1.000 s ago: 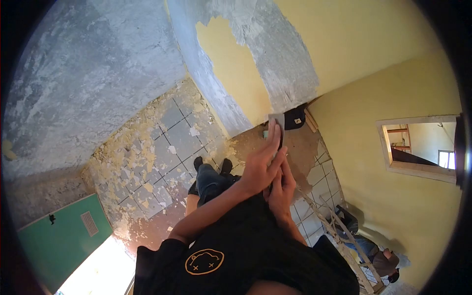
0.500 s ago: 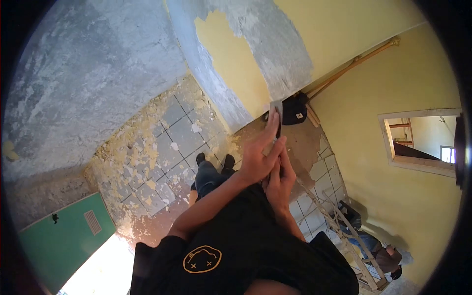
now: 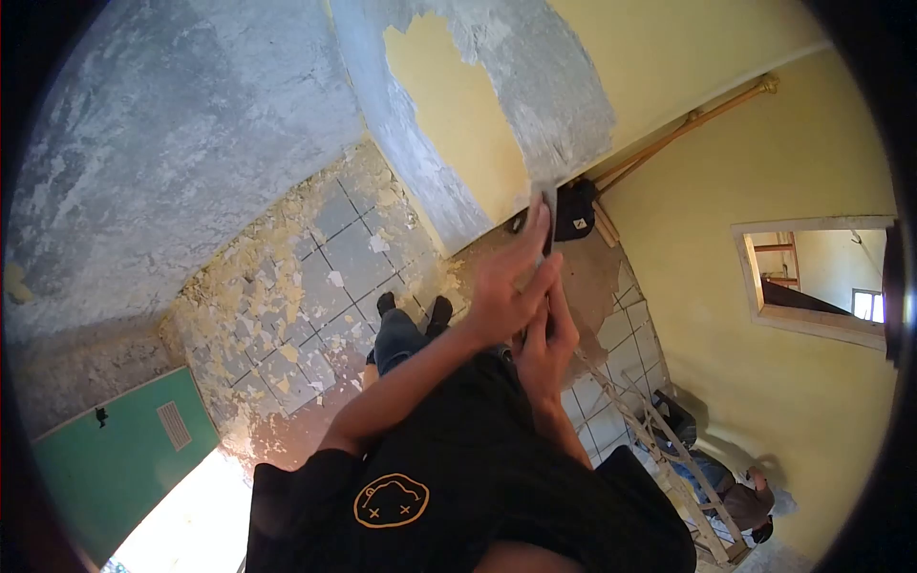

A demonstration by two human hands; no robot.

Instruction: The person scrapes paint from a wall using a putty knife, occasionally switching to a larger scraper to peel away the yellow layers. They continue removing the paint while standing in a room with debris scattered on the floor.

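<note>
- Near the centre of the frame, the scraper (image 3: 545, 185) has its blade at the lower edge of the partly stripped wall (image 3: 458, 105), where grey and yellow patches meet.
- The left hand (image 3: 508, 291) is flat, fingers stretched along the scraper and thumb spread.
- The right hand (image 3: 546, 351) is narrow, closed around the scraper's lower part, just below the left hand; the handle is mostly hidden.
- Left of the hands, open room runs over the tiled floor (image 3: 355, 256), strewn with paint flakes, to the grey wall (image 3: 191, 162). The person's feet (image 3: 439, 310) are near its middle.
- At lower right, the ladder (image 3: 659, 449) takes up floor beside another person (image 3: 745, 501), well apart from the hands.
- At right, the framed opening (image 3: 812, 329) shows wooden rungs beyond.
- Just right of the blade is a black item (image 3: 575, 212) with a small pale label; whether it contains anything, I cannot tell.
- At lower left is a green panel (image 3: 124, 458), beside bright light.
</note>
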